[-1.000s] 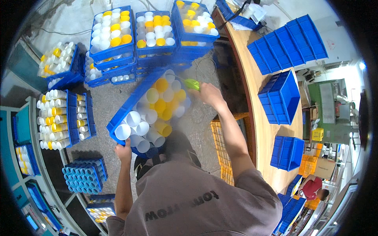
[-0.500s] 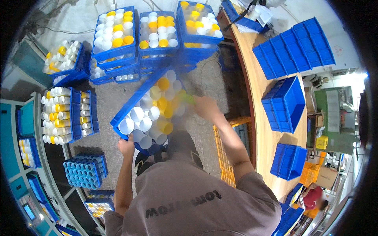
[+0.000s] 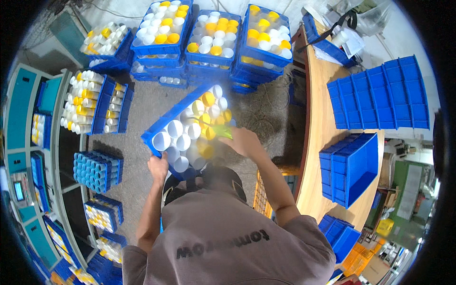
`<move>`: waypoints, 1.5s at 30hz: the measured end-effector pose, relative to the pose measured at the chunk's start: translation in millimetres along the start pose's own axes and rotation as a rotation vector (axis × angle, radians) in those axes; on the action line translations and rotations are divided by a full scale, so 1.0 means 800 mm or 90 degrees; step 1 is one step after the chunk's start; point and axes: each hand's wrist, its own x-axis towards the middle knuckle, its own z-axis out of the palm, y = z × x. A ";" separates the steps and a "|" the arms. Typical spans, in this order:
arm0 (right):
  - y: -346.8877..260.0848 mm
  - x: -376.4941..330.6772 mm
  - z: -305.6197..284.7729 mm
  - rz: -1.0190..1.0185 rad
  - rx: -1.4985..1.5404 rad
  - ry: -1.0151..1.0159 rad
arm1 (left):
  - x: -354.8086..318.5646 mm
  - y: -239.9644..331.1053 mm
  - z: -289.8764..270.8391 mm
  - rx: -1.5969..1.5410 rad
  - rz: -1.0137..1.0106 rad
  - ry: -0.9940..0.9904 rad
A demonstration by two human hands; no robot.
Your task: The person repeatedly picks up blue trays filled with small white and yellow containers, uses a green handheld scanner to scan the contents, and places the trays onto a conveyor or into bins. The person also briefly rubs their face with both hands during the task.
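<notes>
Crate of blue plastic (image 3: 175, 112), rectangular and open-topped, slants in front of the person's torso, filled with hollow white and yellow cylindrical tubes (image 3: 175, 128).
The left hand (image 3: 157, 167) grips its near left corner; the right hand (image 3: 244, 142) wraps round a lime-green-handled tool (image 3: 223, 131), whose far end blurs over the tubes. Loaded, the crate probably handles as stiff, bulky and fairly heavy, so opposite rims or corners look like the best holds. Each tube seems light, thin-walled and likely slippery; a gentle pinch at its open rim should avoid denting. What supports the crate underneath cannot be told.
</notes>
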 end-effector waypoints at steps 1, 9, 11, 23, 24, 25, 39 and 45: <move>0.006 0.002 -0.001 -0.003 -0.014 -0.014 | -0.007 0.004 0.004 0.014 0.004 0.009; 0.033 -0.023 -0.005 -0.136 0.028 0.015 | -0.052 0.028 0.028 0.063 -0.027 0.066; 0.025 -0.024 -0.006 -0.158 0.007 -0.011 | -0.055 0.032 0.034 0.053 -0.008 0.085; -0.018 -0.040 -0.003 -0.249 -0.006 -0.006 | -0.059 0.057 0.051 0.142 -0.025 0.061; -0.016 -0.040 0.002 -0.266 0.008 0.025 | -0.059 0.055 0.051 0.133 -0.024 0.058; -0.015 -0.041 0.006 -0.248 -0.001 0.016 | -0.058 0.053 0.051 0.125 -0.024 0.058; -0.002 -0.078 0.014 -0.243 -0.068 -0.083 | -0.055 0.036 0.053 0.114 -0.089 0.116; -0.003 -0.096 0.020 -0.187 -0.092 -0.137 | -0.052 0.015 0.047 0.094 -0.117 0.123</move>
